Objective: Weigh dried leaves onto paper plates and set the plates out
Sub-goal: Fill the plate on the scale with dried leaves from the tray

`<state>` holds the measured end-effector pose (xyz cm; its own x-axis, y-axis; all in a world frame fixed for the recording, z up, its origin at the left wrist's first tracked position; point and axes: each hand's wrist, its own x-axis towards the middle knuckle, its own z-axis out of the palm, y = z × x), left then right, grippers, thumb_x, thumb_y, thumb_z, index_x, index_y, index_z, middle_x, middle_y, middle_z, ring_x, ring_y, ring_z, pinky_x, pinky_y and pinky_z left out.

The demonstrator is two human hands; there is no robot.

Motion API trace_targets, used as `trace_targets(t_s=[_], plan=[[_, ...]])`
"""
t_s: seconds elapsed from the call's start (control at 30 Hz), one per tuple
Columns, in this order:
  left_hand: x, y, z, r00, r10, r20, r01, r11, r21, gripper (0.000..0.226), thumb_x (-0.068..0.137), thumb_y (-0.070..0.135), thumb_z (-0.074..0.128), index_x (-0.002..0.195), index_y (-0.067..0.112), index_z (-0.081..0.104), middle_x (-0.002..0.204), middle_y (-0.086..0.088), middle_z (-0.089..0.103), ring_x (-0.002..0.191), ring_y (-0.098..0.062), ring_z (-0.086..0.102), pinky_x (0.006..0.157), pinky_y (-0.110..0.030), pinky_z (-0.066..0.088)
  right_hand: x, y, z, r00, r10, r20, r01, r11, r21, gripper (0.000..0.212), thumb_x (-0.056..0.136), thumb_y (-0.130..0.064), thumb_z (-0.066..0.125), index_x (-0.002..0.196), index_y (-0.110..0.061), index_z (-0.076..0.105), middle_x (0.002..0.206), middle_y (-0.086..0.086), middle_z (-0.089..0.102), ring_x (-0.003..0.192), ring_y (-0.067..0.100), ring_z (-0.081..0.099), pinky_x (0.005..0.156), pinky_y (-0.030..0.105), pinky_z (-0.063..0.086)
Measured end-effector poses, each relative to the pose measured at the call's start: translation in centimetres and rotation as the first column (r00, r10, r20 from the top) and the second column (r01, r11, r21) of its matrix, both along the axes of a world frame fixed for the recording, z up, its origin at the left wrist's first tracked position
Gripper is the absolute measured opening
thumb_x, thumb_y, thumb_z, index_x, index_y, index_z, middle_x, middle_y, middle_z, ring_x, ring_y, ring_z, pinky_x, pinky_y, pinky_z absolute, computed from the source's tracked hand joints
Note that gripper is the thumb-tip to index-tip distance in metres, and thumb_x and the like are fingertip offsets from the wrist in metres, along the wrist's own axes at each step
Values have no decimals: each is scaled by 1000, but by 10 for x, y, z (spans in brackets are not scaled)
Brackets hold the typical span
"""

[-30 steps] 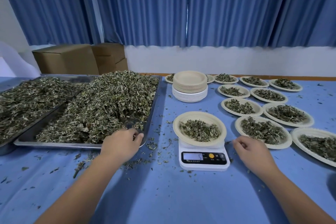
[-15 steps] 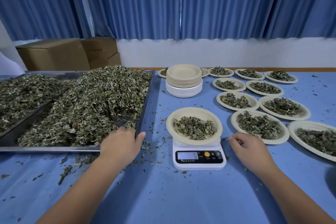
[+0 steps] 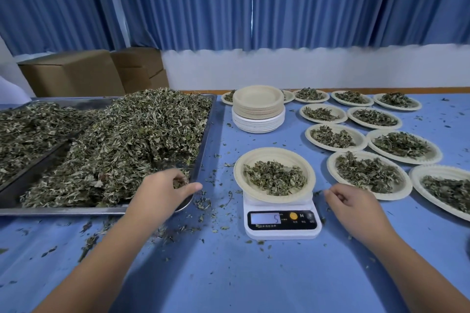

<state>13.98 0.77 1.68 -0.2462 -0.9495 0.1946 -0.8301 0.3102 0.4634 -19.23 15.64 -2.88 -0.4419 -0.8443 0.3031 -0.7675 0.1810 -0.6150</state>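
Observation:
A paper plate [image 3: 274,154] with a small heap of dried leaves [image 3: 276,178] sits on the white digital scale [image 3: 282,232], whose display reads 5. To its left a metal tray [image 3: 204,140] holds a big pile of dried leaves [image 3: 132,140]. My left hand [image 3: 162,194] is over the tray's near right corner; its curled fingers hold a pinch of leaves and the thumb points right. Just right of the scale, my right hand [image 3: 356,209] rests on the blue table [image 3: 254,277] with loosely curled fingers, holding nothing.
A stack of empty plates [image 3: 258,107] stands behind the scale. Several filled plates [image 3: 331,165] lie in rows at the right. A second tray of leaves [image 3: 30,122] sits far left, with cardboard boxes [image 3: 73,73] behind. Leaf crumbs litter the table around the tray.
My left hand's fingers have curled into the leaves at the tray corner and its thumb has stretched out to the right. The right hand has hardly moved. The display still reads 5.

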Motion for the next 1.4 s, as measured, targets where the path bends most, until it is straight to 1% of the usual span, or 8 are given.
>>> trace_targets(t_s=[0.23, 0.4, 0.5, 0.67, 1.0, 1.13, 1.23, 1.4], plan=[[13, -19, 9, 997, -23, -69, 23, 1000, -10, 19, 91, 42, 62, 102, 27, 63, 34, 5, 43, 24, -7, 29, 29, -15, 20, -1, 0, -2, 1000, 2, 15, -2, 1000, -2, 39, 95, -23, 54, 58, -12, 47, 54, 9, 47, 39, 11, 40, 39, 20, 31], [17, -27, 19, 975, -20, 222, 73, 969, -235, 27, 97, 46, 47, 106, 24, 60, 53, 7, 52, 35, -2, 41, 33, -21, 25, -1, 0, -1, 1000, 6, 13, -6, 1000, 2, 39, 95, -23, 55, 59, -11, 46, 51, 7, 43, 41, 13, 38, 46, 32, 33], [17, -30, 23, 954, -1, 301, 82, 962, -260, 35, 97, 50, 42, 105, 21, 59, 63, 7, 53, 46, -8, 50, 38, -23, 29, 0, 1, 0, 1000, 15, 22, -15, 1000, 4, 39, 95, -23, 55, 59, -11, 46, 48, 2, 40, 40, 14, 39, 45, 32, 36], [12, -34, 30, 988, -33, 153, 69, 969, -237, 35, 93, 46, 54, 106, 15, 62, 60, 6, 53, 33, -7, 42, 34, -19, 28, 1, 1, 0, 999, 19, 48, -20, 1000, 3, 38, 95, -24, 54, 61, -9, 49, 47, 0, 40, 37, 13, 39, 42, 31, 38], [-59, -19, 71, 966, -232, -114, 175, 913, -369, 17, 92, 41, 59, 85, 26, 60, 58, 11, 54, 49, 1, 45, 46, -13, 27, -3, -1, -6, 996, 24, 81, -21, 999, -40, 37, 94, -21, 55, 58, -14, 50, 45, -2, 41, 36, 9, 38, 37, 17, 30], [-109, -18, 74, 922, -374, -102, 311, 869, -385, 24, 93, 39, 59, 86, 16, 63, 59, 8, 51, 51, -3, 45, 49, -22, 33, -4, -4, -5, 994, 22, 103, -16, 998, -66, 38, 94, -19, 56, 57, -16, 49, 45, -4, 42, 39, 8, 40, 36, 13, 31], [-139, -20, 63, 888, -435, -147, 378, 874, -303, 23, 94, 39, 59, 85, 18, 62, 56, 12, 45, 50, 1, 45, 45, -17, 26, -5, -4, -6, 992, 16, 124, -8, 998, -69, 36, 93, -20, 56, 58, -14, 50, 45, -4, 42, 41, 8, 39, 40, 15, 33], [-164, -22, 41, 869, -494, 9, 491, 861, -137, 28, 94, 48, 53, 106, 24, 60, 96, 8, 57, 89, -12, 52, 68, -29, 39, -6, -2, -6, 987, 28, 161, -12, 995, -95, 36, 93, -21, 57, 58, -15, 50, 44, -5, 41, 40, 7, 38, 38, 14, 30]])
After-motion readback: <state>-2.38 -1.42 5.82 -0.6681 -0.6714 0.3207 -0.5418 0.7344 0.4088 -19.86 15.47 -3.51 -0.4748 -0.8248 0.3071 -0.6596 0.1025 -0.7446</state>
